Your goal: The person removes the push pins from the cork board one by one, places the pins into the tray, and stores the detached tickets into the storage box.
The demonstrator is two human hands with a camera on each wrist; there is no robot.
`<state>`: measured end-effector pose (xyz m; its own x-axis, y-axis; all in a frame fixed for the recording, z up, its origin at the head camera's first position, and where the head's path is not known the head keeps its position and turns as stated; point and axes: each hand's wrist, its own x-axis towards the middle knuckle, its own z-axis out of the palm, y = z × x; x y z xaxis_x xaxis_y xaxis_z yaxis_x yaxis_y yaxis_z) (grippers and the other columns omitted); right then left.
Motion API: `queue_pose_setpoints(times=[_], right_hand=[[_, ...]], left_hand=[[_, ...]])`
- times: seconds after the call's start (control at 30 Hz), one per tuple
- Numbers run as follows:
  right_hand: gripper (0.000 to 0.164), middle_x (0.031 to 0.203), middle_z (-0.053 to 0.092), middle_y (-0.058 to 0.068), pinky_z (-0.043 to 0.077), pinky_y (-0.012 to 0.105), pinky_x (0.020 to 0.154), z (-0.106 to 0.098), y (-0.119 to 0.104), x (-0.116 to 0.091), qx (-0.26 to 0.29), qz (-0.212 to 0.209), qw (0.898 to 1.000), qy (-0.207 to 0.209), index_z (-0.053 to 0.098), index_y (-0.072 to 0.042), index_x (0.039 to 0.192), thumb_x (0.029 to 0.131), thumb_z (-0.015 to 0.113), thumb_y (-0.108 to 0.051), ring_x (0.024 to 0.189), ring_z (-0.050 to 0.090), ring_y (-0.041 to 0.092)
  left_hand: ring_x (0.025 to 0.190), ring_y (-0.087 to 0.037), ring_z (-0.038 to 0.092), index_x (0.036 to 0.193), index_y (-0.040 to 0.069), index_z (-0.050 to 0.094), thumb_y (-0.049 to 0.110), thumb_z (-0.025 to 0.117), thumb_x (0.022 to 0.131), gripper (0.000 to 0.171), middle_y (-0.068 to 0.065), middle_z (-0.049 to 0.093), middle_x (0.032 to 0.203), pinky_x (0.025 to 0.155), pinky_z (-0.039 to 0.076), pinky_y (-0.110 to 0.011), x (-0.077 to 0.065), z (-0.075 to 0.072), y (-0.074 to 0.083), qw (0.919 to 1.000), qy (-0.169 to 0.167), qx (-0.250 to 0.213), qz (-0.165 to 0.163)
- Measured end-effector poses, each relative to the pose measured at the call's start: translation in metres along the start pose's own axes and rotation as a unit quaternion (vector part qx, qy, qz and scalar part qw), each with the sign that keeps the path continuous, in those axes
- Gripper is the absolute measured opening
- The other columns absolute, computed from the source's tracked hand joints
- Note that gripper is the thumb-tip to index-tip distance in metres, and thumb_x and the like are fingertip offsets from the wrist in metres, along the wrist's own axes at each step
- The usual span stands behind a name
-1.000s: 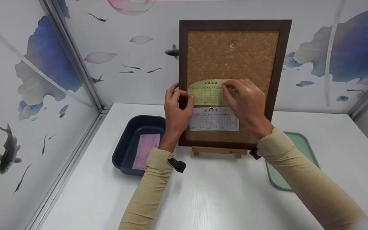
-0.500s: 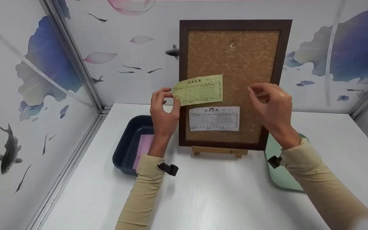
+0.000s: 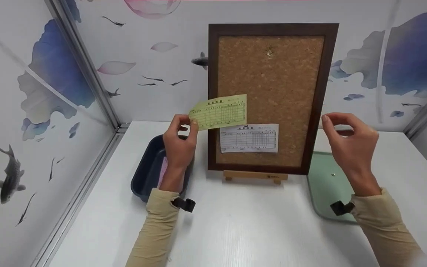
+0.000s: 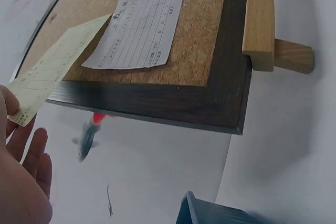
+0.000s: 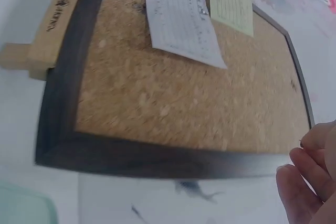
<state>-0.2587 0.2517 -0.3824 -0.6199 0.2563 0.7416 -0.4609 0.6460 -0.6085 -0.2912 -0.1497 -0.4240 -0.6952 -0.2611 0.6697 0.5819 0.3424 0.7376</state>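
Head view: the left hand's grip pinches the yellow slip at its left end, the sheet slanting across the corkboard's left edge, just above the white slip. Right hand, right of the board: grip narrow, fingertips on a tiny pin! Navy bin left on the desk, green tray right, 1 stud inside.

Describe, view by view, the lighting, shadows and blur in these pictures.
Head view: soft shadows and a pale sheen on the white table; left wrist view: a grey shadow beside the wooden stand; right wrist view: hazy, washed out, the green tray blurred.
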Motion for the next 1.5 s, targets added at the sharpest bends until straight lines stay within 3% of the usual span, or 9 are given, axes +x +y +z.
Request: queue_pose_setpoints(times=[0.13, 0.27, 0.53, 0.67, 0.9, 1.17, 1.3, 1.5], right_hand=[[0.015, 0.095, 0.079, -0.014, 0.050, 0.006, 0.075, -0.015, 0.004, -0.014, -0.003, 0.044, 0.999, 0.010, 0.085, -0.007, 0.108, 0.097, 0.080, -0.016, 0.088, 0.067, -0.010], [0.017, 0.091, 0.072, -0.028, 0.050, 0.005, 0.074, -0.028, 0.006, -0.024, 0.006, 0.080, 0.997, 0.014, 0.083, 0.000, 0.108, 0.097, 0.079, -0.012, 0.086, 0.067, -0.008], [0.022, 0.093, 0.073, -0.028, 0.050, 0.008, 0.072, -0.034, 0.064, -0.042, -0.017, 0.138, 0.990, -0.016, 0.083, -0.007, 0.113, 0.099, 0.079, -0.024, 0.080, 0.068, -0.007], [0.025, 0.092, 0.072, -0.029, 0.050, 0.009, 0.071, -0.037, 0.083, -0.045, -0.033, 0.164, 0.985, -0.029, 0.083, -0.010, 0.114, 0.100, 0.079, -0.030, 0.082, 0.068, -0.007], [0.027, 0.092, 0.075, -0.024, 0.055, 0.010, 0.068, -0.038, 0.095, -0.047, -0.003, 0.202, 0.979, -0.039, 0.082, -0.008, 0.117, 0.099, 0.079, -0.029, 0.085, 0.069, -0.001], [0.029, 0.089, 0.074, -0.024, 0.055, 0.012, 0.065, -0.040, 0.103, -0.048, -0.016, 0.215, 0.974, -0.070, 0.082, -0.012, 0.117, 0.100, 0.078, -0.036, 0.082, 0.070, 0.000], [0.032, 0.088, 0.074, -0.025, 0.052, 0.014, 0.063, -0.043, 0.108, -0.050, -0.024, 0.224, 0.971, -0.077, 0.082, -0.011, 0.118, 0.100, 0.078, -0.037, 0.076, 0.071, -0.001], [0.038, 0.090, 0.075, -0.022, 0.051, 0.016, 0.069, -0.045, 0.117, -0.051, -0.038, 0.244, 0.962, -0.114, 0.080, -0.009, 0.121, 0.101, 0.076, -0.042, 0.076, 0.073, 0.003]], left_hand=[[0.094, -0.014, 0.066, 0.111, 0.009, 0.072, 0.016, 0.071, 0.103, 0.011, -0.003, 0.075, 0.100, 0.089, 0.054, -0.048, -0.001, -0.010, -0.005, 1.0000, -0.005, -0.008, 0.000], [0.092, -0.015, 0.067, 0.112, 0.010, 0.073, 0.017, 0.072, 0.103, 0.011, -0.002, 0.075, 0.101, 0.086, 0.055, -0.036, -0.003, -0.021, -0.008, 0.9998, -0.017, -0.005, -0.007], [0.088, -0.016, 0.065, 0.111, 0.013, 0.076, 0.021, 0.074, 0.104, 0.011, -0.002, 0.074, 0.101, 0.082, 0.056, -0.030, -0.007, -0.047, -0.010, 0.9988, -0.033, 0.023, -0.027], [0.089, -0.017, 0.066, 0.113, 0.014, 0.077, 0.024, 0.075, 0.104, 0.014, -0.003, 0.075, 0.103, 0.082, 0.056, -0.028, -0.008, -0.054, -0.013, 0.9980, -0.034, 0.036, -0.040], [0.084, -0.019, 0.066, 0.115, 0.011, 0.072, 0.021, 0.070, 0.106, 0.014, -0.004, 0.076, 0.102, 0.076, 0.053, -0.026, -0.007, -0.056, -0.023, 0.9965, -0.048, 0.040, -0.055], [0.089, -0.019, 0.066, 0.122, 0.007, 0.058, 0.012, 0.059, 0.108, 0.015, -0.009, 0.078, 0.112, 0.076, 0.051, -0.024, -0.009, -0.056, -0.034, 0.9947, -0.045, 0.017, -0.091], [0.084, -0.020, 0.059, 0.120, 0.007, 0.061, 0.009, 0.058, 0.108, 0.013, -0.010, 0.072, 0.107, 0.071, 0.046, -0.025, -0.009, -0.056, -0.036, 0.9939, -0.055, 0.024, -0.093], [0.083, -0.020, 0.061, 0.127, 0.004, 0.065, 0.008, 0.060, 0.108, 0.020, -0.015, 0.074, 0.110, 0.065, 0.046, -0.019, -0.006, -0.058, -0.035, 0.9926, -0.053, 0.027, -0.105]])
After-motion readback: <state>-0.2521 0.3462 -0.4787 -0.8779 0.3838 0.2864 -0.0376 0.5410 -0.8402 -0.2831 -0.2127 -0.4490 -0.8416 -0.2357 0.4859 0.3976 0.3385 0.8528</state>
